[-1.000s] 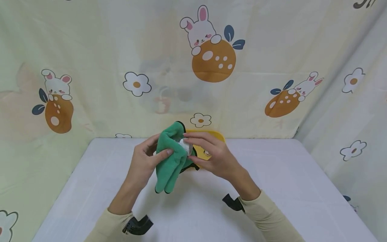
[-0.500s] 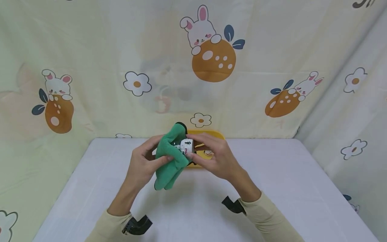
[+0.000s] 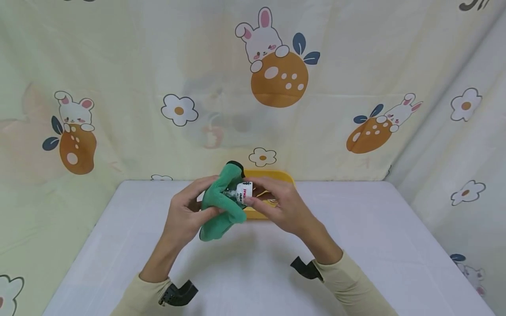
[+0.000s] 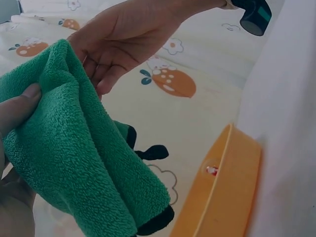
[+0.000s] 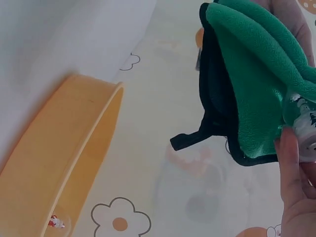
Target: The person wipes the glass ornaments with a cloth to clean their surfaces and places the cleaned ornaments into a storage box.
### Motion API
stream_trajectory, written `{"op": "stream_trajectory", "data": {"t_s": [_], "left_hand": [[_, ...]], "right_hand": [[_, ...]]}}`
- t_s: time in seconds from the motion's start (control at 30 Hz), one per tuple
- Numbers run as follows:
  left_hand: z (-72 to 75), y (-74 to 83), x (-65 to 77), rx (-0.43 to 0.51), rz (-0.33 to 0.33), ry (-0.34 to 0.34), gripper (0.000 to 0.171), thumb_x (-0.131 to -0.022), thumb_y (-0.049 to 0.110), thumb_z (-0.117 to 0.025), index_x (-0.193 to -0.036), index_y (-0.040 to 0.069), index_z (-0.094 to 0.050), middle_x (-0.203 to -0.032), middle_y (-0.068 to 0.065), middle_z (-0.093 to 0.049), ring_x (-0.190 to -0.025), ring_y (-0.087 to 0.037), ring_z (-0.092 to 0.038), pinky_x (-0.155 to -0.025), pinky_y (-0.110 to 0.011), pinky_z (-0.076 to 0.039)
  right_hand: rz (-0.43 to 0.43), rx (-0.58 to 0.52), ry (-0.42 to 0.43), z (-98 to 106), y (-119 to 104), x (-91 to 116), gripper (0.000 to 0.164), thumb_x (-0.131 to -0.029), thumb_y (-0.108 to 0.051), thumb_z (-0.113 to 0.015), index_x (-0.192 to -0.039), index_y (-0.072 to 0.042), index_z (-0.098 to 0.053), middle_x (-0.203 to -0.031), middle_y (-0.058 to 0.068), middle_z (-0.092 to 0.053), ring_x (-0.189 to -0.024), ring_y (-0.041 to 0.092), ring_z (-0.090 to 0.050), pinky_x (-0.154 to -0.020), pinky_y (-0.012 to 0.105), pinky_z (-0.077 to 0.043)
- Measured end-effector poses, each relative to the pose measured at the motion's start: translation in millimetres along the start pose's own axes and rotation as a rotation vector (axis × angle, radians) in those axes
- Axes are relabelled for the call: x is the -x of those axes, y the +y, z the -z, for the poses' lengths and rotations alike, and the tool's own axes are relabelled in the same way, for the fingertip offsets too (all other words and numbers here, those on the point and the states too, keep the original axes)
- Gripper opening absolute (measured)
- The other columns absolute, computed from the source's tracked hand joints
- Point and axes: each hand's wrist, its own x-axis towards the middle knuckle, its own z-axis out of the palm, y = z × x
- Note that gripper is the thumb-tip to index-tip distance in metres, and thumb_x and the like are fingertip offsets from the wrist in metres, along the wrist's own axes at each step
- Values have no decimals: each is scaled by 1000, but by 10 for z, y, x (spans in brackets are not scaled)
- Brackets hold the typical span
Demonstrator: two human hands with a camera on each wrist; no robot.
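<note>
My left hand (image 3: pixel 186 215) holds a green towel (image 3: pixel 215 226) with black edging, the thumb over its front. A small snow globe (image 3: pixel 244 193) with a printed white base sits with its clear dome against the cloth, partly covered by a fold. My right hand (image 3: pixel 282 204) pinches the base between thumb and fingers from the right. In the right wrist view, the snow globe (image 5: pixel 307 131) shows at the right edge, beside the towel's (image 5: pixel 256 98) folds. The left wrist view has the towel (image 4: pixel 74 138) hiding the globe.
A yellow tray (image 3: pixel 272 174) stands at the back of the white table (image 3: pixel 253 272), behind the hands. Inside it lies a small red-and-white item (image 4: pixel 212 170). The patterned curtain (image 3: pixel 221 79) hangs behind the table's far edge.
The snow globe's base has turned in my right fingers, bringing its printing to the front. The towel's lower ends have drawn up and bunched, while both arms stay nearly in place.
</note>
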Motion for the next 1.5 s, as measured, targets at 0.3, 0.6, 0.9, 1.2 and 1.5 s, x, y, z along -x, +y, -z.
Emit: {"op": "stream_trajectory", "data": {"t_s": [0.3,0.6,0.9,1.2,1.5], "left_hand": [[-40,-24,-13,25,71,33,57,-85,-12,-75,-137,6,-62,-133,-12,-64,-121,-24,-62,-90,-35,-60],[-44,-16,-21,65,209,71,51,-86,-3,-77,-134,9,-65,-130,-9,-67,-119,-24,-64,-88,-35,-61],[-38,-20,-22,51,290,86,48,-89,5,-78,-134,11,-65,-128,-7,-68,-118,-24,-62,-93,-32,-57],[-61,-26,-26,54,326,50,47,-90,10,-78,-135,14,-65,-130,-4,-67,-120,-22,-62,-92,-32,-59],[-38,-7,-21,-1,250,-15,50,-87,4,-79,-134,16,-66,-132,-1,-65,-118,-22,-62,-89,-34,-60]], "right_hand": [[123,30,-17,28,11,-24,56,-83,0,-81,-136,-1,-61,-126,13,-64,-103,23,-68,-82,34,-62],[270,121,-9,55,31,-61,60,-79,3,-84,-134,0,-61,-131,15,-61,-116,27,-63,-92,34,-59],[365,239,-10,53,67,-65,51,-78,6,-84,-125,-5,-66,-134,14,-60,-122,28,-56,-96,24,-55],[335,345,-27,67,65,-35,60,-81,-4,-85,-136,-3,-62,-138,13,-59,-126,27,-57,-99,26,-53],[187,201,-33,92,45,-13,68,-81,-4,-86,-141,-1,-56,-138,11,-60,-120,23,-62,-95,32,-58]]}}
